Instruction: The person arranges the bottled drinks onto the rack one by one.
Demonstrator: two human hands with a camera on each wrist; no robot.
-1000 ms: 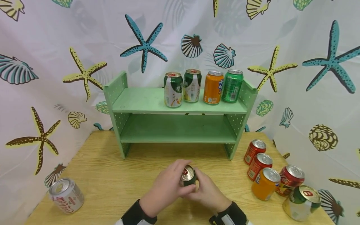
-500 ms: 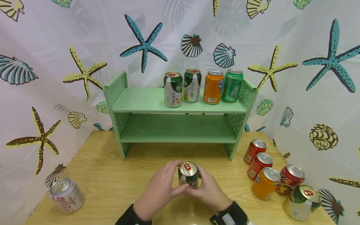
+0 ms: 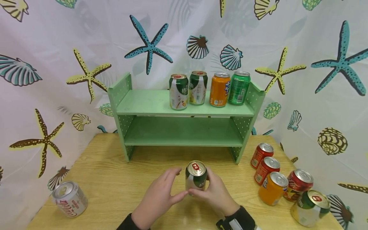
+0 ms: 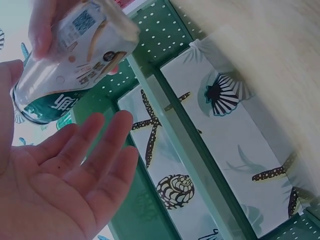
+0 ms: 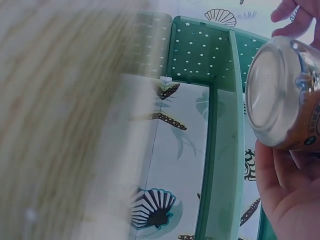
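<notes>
1. Parting from the green-and-white can, the left hand has moved off to its side; half a second ago both hands cupped it.
2. Its fingers are now spread wide, grasping nothing; whether the thumb tip still brushes the can I can't quite tell, as the thumbs overlap from above.
3. The right hand keeps its hold, thumb across the near side and fingers curled behind.
4. The can is upright in front of the green shelf, slightly farther forward than before. Its base shows in the right wrist view, so it seems held clear of the table.
5. For the work, I judge this a handover: the right hand alone appears to carry the can, leaving the left free.
</notes>
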